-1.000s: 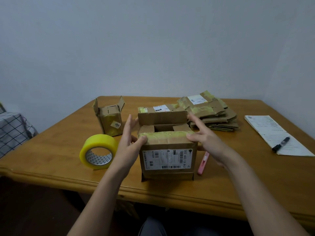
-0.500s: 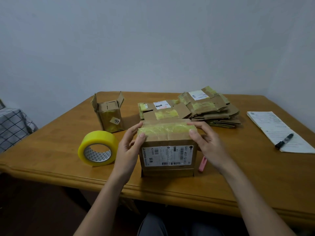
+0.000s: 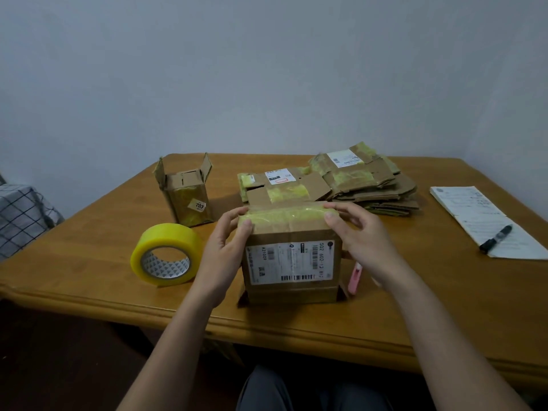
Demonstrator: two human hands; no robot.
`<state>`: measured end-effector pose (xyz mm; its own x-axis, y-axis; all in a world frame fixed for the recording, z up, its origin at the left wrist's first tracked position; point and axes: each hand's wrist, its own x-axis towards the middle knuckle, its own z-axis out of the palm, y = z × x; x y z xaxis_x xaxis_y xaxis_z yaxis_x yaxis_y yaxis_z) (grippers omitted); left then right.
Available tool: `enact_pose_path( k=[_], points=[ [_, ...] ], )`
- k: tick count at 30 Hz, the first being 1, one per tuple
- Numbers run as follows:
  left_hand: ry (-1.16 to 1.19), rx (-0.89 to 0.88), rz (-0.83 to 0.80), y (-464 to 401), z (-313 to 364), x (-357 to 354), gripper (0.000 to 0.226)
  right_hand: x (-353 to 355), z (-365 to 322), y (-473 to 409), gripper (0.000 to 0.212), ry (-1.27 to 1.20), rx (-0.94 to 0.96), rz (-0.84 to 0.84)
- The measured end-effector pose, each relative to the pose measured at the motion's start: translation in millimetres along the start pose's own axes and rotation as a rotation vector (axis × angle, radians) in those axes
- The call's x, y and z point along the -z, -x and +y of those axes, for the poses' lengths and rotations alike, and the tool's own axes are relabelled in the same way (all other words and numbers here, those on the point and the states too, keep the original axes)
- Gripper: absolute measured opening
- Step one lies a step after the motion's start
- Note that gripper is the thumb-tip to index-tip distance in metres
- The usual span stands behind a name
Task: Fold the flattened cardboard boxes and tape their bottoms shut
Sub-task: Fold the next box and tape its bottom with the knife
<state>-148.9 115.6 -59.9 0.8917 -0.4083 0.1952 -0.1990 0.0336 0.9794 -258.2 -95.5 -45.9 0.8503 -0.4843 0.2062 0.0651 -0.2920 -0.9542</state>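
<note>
Centrally, the left hand (image 3: 221, 247) and right hand (image 3: 360, 237) clasp the upended box (image 3: 290, 256), thumbs pinning flaps flat for the tape roll (image 3: 166, 253) beside it.

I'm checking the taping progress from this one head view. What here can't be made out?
- Brown cardboard box top seam: hidden by the box's near edge and both hands' fingers.
- Pink utility knife: mostly behind the right hand.
- White notepad writing: too small.
</note>
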Motion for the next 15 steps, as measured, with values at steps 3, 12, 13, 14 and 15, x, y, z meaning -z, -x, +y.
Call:
enact_pose_path(
  k=[3,12,13,14,15],
  points=[
    [0.002,0.069,-0.015,9.9,-8.7,3.5,0.02,0.0,9.9,10.0,0.039,0.031,-0.036,-0.021],
    [0.11,0.056,-0.033,12.7,-28.5,4.7,0.03,-14.9,24.7,24.4,0.064,-0.012,-0.011,-0.026],
    [0.114,0.052,-0.034,12.1,-30.0,4.7,0.031,-15.5,25.8,24.3,0.062,-0.012,-0.012,-0.025],
    [0.111,0.05,-0.033,10.8,-30.5,4.8,0.031,-15.1,26.2,23.4,0.062,-0.002,-0.011,-0.024],
    [0.101,0.052,-0.031,9.6,-30.0,5.1,0.03,-14.1,26.1,22.5,0.063,0.009,-0.01,-0.026]
  ],
)
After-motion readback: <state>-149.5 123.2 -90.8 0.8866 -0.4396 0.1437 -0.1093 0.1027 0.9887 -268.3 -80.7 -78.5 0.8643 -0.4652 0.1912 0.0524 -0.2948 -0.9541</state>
